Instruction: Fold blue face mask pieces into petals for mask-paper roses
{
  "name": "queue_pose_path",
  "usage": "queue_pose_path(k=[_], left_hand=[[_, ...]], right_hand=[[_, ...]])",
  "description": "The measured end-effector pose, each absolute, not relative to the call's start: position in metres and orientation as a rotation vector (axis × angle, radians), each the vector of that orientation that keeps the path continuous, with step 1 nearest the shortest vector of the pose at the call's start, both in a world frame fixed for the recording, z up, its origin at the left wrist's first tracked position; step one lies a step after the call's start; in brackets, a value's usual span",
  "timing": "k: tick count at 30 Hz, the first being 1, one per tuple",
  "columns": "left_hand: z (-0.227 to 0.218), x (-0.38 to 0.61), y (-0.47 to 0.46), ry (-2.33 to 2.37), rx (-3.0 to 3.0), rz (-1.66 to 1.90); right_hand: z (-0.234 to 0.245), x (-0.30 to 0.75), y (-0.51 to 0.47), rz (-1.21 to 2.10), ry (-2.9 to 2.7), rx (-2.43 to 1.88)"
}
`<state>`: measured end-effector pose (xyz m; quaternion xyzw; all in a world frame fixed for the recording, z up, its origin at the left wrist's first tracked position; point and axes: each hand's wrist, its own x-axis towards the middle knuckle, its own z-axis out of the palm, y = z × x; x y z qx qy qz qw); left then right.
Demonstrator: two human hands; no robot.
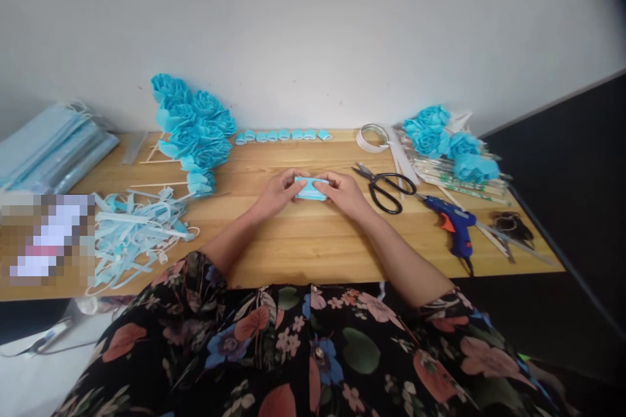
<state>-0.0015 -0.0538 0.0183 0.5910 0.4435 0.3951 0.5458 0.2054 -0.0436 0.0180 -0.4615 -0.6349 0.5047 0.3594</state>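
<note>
Between both hands, over the middle of the wooden table, is a small folded piece of light blue mask fabric (312, 189). My left hand (283, 191) pinches its left end, the thumb lying on top. At the right end my right hand (341, 193) grips it the same way, with the fingers behind it mostly hidden. Beyond the hands, a row of small folded blue pieces (272, 135) lies along the back edge. Black-handled scissors (386, 184) rest just right of my right hand, blades partly apart.
Blue fabric flowers on sticks (195, 120) stand at the back left, near stacked face masks (53, 143). Cut strips (141, 231) are heaped in front. On the right are a tape roll (372, 138), more blue flowers (433, 130) on packets, and a blue glue gun (454, 221).
</note>
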Motion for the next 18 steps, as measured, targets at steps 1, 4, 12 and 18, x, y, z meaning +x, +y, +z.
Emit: queue_pose_path(k=[1,4,12,18], left_hand=[[0.0169,-0.0017,-0.0536,0.988,1.314,0.962],[0.0138,-0.0005,-0.0527,0.843,1.09,1.017],[0.0128,0.0,-0.0517,0.698,0.92,0.944],[0.0071,-0.002,-0.0529,0.769,1.037,0.998]], right_hand=[[0.0177,0.2062,-0.0431,1.378,-1.556,-1.186],[0.0194,0.2072,-0.0425,1.55,-1.34,-1.134],[0.0264,0.2068,-0.0457,1.68,-1.216,-1.071],[0.0271,0.2079,-0.0459,1.709,-1.265,-1.076]])
